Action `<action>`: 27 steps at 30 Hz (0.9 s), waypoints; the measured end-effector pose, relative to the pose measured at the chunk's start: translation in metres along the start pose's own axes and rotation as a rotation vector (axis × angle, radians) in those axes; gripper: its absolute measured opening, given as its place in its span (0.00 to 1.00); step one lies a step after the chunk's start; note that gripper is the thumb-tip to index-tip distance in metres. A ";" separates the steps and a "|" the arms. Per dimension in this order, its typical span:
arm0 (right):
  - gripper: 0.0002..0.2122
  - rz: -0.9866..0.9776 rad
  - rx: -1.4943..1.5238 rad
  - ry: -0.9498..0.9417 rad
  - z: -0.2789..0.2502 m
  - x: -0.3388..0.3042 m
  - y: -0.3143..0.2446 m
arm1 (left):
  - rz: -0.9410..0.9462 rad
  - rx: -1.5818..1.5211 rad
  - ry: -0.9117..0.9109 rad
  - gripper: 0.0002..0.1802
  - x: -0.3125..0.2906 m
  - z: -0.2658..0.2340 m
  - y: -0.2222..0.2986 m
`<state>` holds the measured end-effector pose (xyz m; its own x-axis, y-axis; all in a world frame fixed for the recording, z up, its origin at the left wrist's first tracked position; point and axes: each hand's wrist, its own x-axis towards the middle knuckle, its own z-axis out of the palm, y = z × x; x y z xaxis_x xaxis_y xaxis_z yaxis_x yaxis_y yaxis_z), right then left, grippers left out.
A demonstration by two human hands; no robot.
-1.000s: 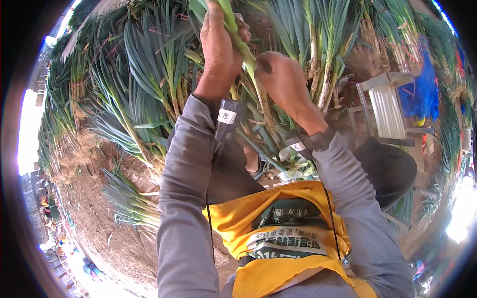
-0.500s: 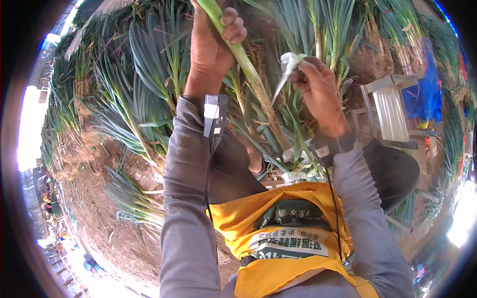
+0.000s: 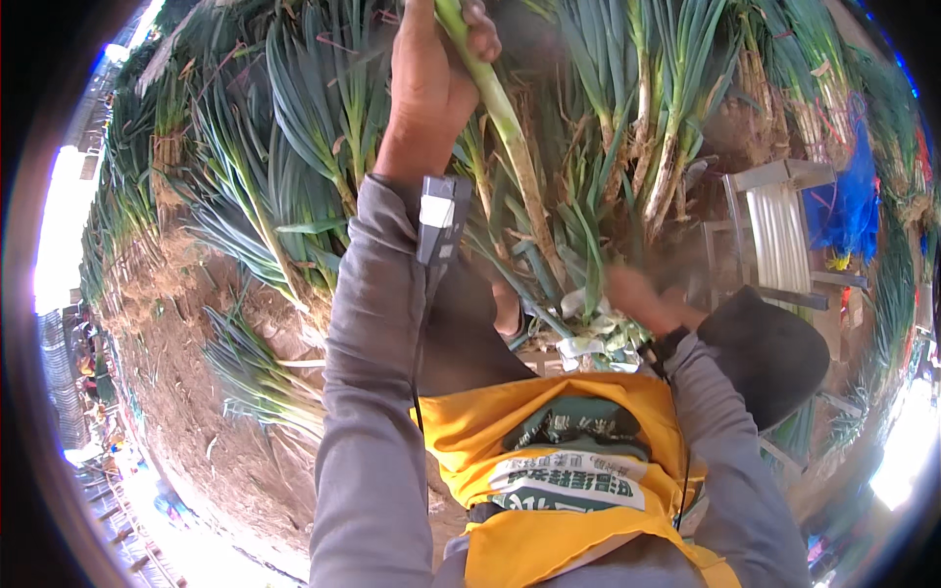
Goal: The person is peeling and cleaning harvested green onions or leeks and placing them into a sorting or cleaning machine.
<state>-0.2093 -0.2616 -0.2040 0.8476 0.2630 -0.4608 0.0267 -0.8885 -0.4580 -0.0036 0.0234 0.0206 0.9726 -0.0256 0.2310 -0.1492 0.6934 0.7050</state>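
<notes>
Left hand [image 3: 428,88], 12 o'clock: fingers clamped around leek [image 3: 505,118], lower end toward 5 o'clock. Right hand [image 3: 642,298], 3 o'clock: blurred; finger state cannot be determined. Upper stem appears cleaned; brownish lower skin remains.

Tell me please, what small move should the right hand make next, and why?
Probably raise the right hand toward the stalk: the left hand grips it high, while the right, blurred, is low near the leaf scraps, apart from the stalk.
</notes>
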 end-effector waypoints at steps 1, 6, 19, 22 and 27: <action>0.13 -0.169 0.156 0.240 -0.017 0.007 -0.016 | 0.007 -0.037 -0.038 0.24 0.000 -0.002 -0.001; 0.14 -0.598 0.534 0.739 -0.124 0.046 -0.123 | -0.031 -0.061 -0.149 0.30 0.005 -0.001 -0.015; 0.13 -0.475 0.674 0.341 -0.172 0.059 -0.164 | 0.036 -0.051 -0.086 0.16 -0.001 -0.006 -0.017; 0.12 -0.437 0.663 0.323 -0.173 0.055 -0.166 | 0.014 -0.047 -0.051 0.16 -0.002 -0.005 -0.018; 0.11 -0.451 0.657 0.368 -0.169 0.051 -0.170 | 0.012 -0.019 -0.012 0.16 -0.004 -0.003 -0.022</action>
<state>-0.0810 -0.1606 -0.0215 0.9500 0.2981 0.0925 0.1862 -0.3035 -0.9345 -0.0035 0.0105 0.0019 0.9686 -0.0261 0.2471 -0.1567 0.7075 0.6891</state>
